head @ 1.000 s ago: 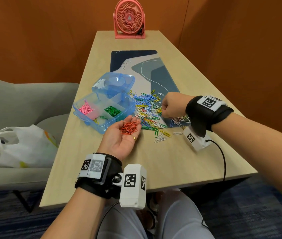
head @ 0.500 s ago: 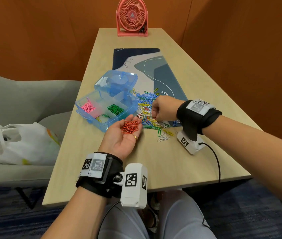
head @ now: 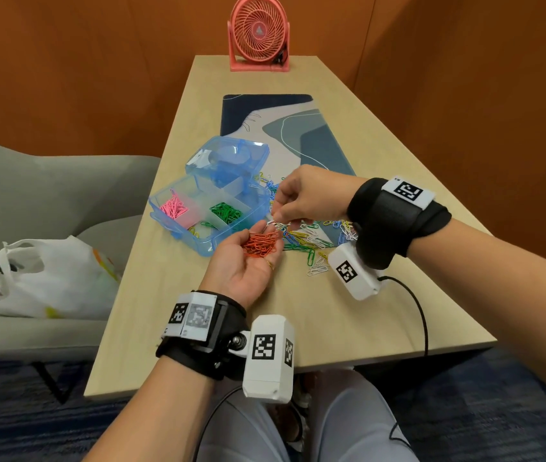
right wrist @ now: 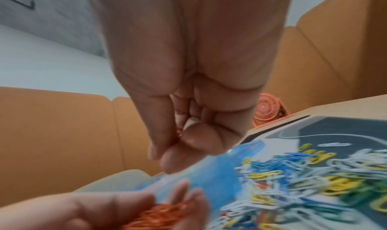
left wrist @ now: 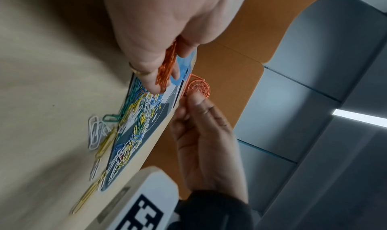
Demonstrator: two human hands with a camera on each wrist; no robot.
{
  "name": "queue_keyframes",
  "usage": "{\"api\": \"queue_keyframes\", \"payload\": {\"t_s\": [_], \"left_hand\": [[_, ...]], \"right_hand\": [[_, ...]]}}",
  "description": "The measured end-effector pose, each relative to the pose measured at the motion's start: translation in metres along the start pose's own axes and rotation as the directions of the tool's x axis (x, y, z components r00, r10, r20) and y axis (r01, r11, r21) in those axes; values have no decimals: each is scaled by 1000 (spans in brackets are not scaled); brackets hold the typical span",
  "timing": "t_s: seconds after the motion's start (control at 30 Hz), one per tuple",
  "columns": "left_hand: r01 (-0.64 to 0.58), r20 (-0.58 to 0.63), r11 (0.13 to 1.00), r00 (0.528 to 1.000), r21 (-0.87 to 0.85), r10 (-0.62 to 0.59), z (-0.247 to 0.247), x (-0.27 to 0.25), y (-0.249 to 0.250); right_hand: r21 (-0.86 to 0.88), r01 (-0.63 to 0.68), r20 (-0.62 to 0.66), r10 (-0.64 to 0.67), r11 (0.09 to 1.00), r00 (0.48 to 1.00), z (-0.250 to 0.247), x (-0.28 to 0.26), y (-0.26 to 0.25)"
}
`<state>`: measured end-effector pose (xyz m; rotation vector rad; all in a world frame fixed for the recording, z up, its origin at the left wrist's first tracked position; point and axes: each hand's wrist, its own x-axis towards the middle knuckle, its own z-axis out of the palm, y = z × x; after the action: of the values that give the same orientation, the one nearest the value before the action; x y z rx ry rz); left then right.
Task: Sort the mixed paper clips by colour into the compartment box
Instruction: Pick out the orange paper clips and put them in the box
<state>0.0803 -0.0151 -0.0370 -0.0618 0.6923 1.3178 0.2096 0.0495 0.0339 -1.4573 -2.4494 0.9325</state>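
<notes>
Two hands at work. Head view: left hand (head: 246, 265) lies palm-up on the pale wooden worktop (head: 348, 315), loosely cupped, acting as a tray for a heap of orange wire paper clips (head: 261, 243) just beside the translucent blue plastic compartment box (head: 209, 211). Box holds pink and green clips in separate cells; its lid is hinged open behind. Right hand (head: 308, 196) hovers over the left fingertips, grip closed to a thumb-and-finger pinch. Probably dropping a clip into the heap; batching one colour saves trips to the box. Mixed pile of loose coloured clips (head: 301, 233) lies on the patterned blue-grey desk mat (head: 298, 135).

Left wrist view: orange clips (left wrist: 166, 68) bunch along the curled fingers, long axes roughly parallel to them. White and yellow strays lie flat on the worktop (left wrist: 52, 84), pointing every way.

Right wrist view: right fingertips (right wrist: 196, 139) pressed together; a speck of orange shows between them, likely one clip, orientation unreadable. Blurred orange heap (right wrist: 155, 217) sits below in the left palm.
</notes>
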Motion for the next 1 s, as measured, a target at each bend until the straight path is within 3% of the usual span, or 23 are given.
{"api": "queue_keyframes", "payload": {"t_s": [0.1, 0.17, 0.37, 0.63, 0.83, 1.0], "left_hand": [[37, 45, 995, 998, -90, -33, 0, -1, -1], [33, 25, 998, 999, -60, -31, 0, 0, -1], [-6, -10, 1000, 1000, 22, 6, -6, -3, 6], [-14, -21, 1000, 1000, -8, 13, -8, -2, 10], [-19, -30, 1000, 999, -1, 19, -8, -3, 9], [-14, -25, 1000, 1000, -4, 13, -8, -3, 8]], "right_hand": [[19, 45, -4, -45, 999, 999, 3, 3, -11], [1, 13, -33, -13, 1000, 999, 2, 7, -6], [-286, -89, -66, 73, 954, 995, 9, 19, 24], [-430, -121, -64, 104, 895, 993, 9, 19, 40], [-401, -29, -52, 9, 916, 999, 16, 21, 30], [-435, -61, -44, 46, 898, 998, 15, 22, 37]]}}
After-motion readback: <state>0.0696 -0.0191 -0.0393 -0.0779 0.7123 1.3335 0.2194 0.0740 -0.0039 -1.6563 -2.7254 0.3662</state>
